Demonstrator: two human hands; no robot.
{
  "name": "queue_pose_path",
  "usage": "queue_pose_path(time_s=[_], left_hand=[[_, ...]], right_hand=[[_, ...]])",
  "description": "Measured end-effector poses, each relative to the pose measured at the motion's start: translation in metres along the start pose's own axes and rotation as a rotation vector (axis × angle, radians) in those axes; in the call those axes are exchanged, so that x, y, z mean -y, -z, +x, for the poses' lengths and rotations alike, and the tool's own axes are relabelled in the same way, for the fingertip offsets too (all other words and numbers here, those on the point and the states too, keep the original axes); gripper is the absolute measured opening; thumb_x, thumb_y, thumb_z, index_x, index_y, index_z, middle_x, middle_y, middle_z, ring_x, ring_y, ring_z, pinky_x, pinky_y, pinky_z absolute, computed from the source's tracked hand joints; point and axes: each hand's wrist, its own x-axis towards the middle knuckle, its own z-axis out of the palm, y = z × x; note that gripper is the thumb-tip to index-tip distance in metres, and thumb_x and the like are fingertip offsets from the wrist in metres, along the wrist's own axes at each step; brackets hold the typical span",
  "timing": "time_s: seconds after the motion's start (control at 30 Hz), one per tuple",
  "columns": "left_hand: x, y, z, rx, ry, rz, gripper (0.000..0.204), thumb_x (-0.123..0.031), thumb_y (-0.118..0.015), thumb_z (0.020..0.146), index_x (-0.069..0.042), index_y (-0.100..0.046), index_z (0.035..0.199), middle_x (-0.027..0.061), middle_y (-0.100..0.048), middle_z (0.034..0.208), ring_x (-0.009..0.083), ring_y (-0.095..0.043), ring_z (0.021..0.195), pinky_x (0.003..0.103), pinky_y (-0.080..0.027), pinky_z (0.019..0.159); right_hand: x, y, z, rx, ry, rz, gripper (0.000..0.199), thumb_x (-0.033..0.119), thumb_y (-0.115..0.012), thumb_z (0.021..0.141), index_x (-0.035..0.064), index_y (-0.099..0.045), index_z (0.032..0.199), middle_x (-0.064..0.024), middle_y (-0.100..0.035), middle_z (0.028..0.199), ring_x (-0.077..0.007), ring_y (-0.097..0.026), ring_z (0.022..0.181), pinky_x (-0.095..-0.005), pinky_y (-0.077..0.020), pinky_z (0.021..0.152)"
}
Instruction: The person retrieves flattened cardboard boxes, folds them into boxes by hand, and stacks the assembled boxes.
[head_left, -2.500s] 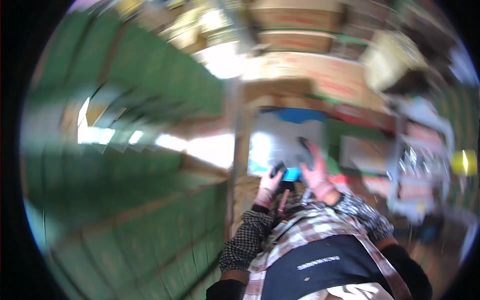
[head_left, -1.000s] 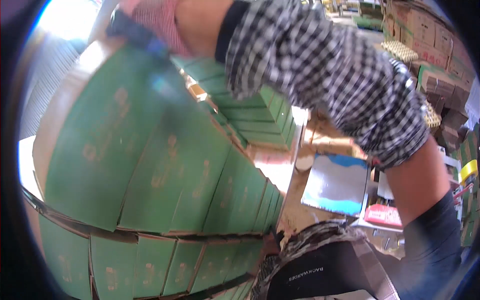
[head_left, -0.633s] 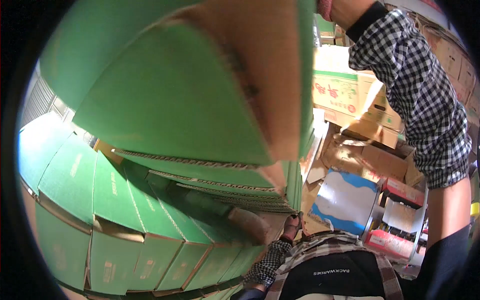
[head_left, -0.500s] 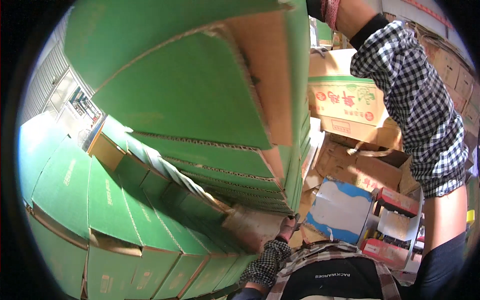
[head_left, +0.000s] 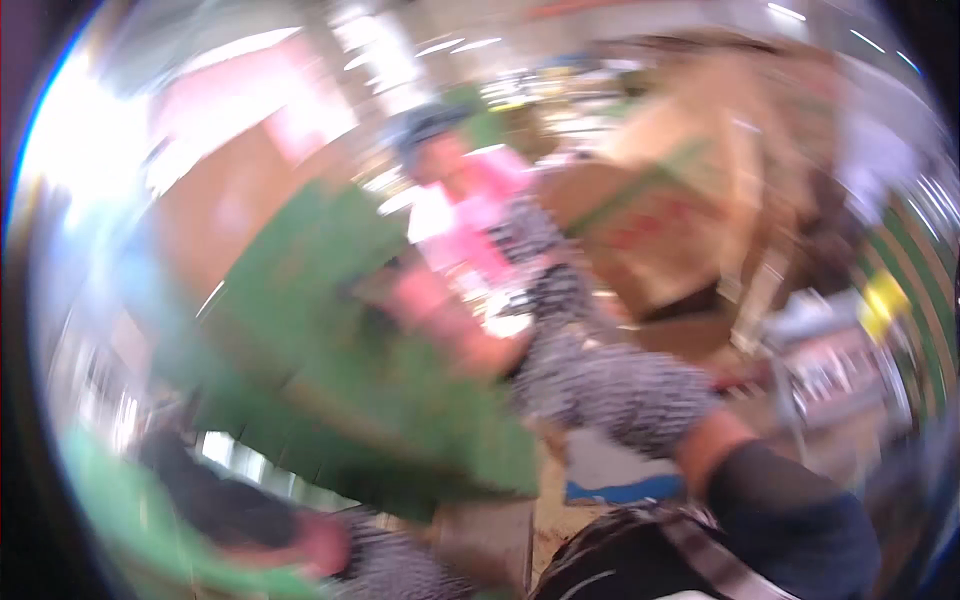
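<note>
Motion smears the picture. A large stack of green cardboard [head_left: 330,330] stands tilted in front of me, its brown face to the upper left. My right hand [head_left: 385,295], in a dark glove, reaches across from the right and lies against the green cardboard; its fingers are too blurred to make out. At the lower left my left hand [head_left: 215,500], dark-gloved too, is near the lower edge of the stack, over a pale green surface [head_left: 110,500]. Whether it grips anything is hidden by the blur. Checked sleeves cover both my forearms.
Beyond the stack is another person [head_left: 460,190] in pink with dark headwear. Brown cartons [head_left: 640,240] are piled at the right. A blue-and-white panel [head_left: 620,475] lies near my body, with a pale rack-like object [head_left: 830,370] and something yellow [head_left: 885,305] farther right.
The view has swung round, and another person has come into it. My right hand has come down from the top of the green stack to its side. My left hand now appears farther left.
</note>
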Motion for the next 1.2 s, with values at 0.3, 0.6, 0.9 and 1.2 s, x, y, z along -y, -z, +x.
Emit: queue_pose_path(time_s=[0.3, 0.6, 0.9, 1.2], left_hand=[[0.047, -0.040, 0.027, -0.010, -0.068, -0.193, 0.045, -0.029, -0.057, 0.086, 0.002, -0.057, 0.120, 0.0158, -0.062, 0.113, 0.0280, -0.060, 0.101, 0.038, -0.047, 0.088], [-0.093, -0.141, -0.044, 0.298, 0.002, -0.535, 0.049, -0.034, -0.053, 0.087, 0.002, -0.056, 0.121, 0.0174, -0.060, 0.116, 0.0314, -0.058, 0.104, 0.041, -0.046, 0.092], [-0.049, -0.179, -0.193, 0.734, 0.663, -0.855, 0.054, -0.039, -0.049, 0.089, 0.003, -0.054, 0.122, 0.0191, -0.058, 0.118, 0.0347, -0.056, 0.107, 0.044, -0.044, 0.095], [0.071, -0.252, -0.452, 1.119, 0.970, -0.258, 0.049, -0.031, -0.067, 0.083, 0.003, -0.056, 0.116, 0.0186, -0.063, 0.107, 0.0266, -0.060, 0.093, 0.036, -0.046, 0.087]], right_hand=[[0.076, -0.115, -0.042, 0.137, -0.426, 0.667, 0.039, 0.022, -0.065, 0.083, -0.0001, -0.054, 0.113, -0.0108, -0.063, 0.099, -0.0194, -0.058, 0.089, -0.0349, -0.0478, 0.079], [0.064, 0.124, -0.075, -0.193, -0.305, 1.519, 0.038, 0.021, -0.062, 0.086, 0.0007, -0.052, 0.117, -0.0120, -0.060, 0.107, -0.0195, -0.055, 0.101, -0.0337, -0.0446, 0.089], [-0.062, 0.247, -0.319, 0.053, -0.462, 0.084, 0.030, 0.024, -0.052, 0.090, 0.0042, -0.060, 0.112, -0.0117, -0.061, 0.113, -0.0210, -0.055, 0.109, -0.0339, -0.0430, 0.094], [-0.130, 0.246, -0.498, -0.383, -1.578, 0.428, 0.051, 0.028, -0.063, 0.086, 0.0079, -0.047, 0.131, -0.0144, -0.059, 0.115, -0.0230, -0.055, 0.109, -0.0369, -0.0459, 0.091]])
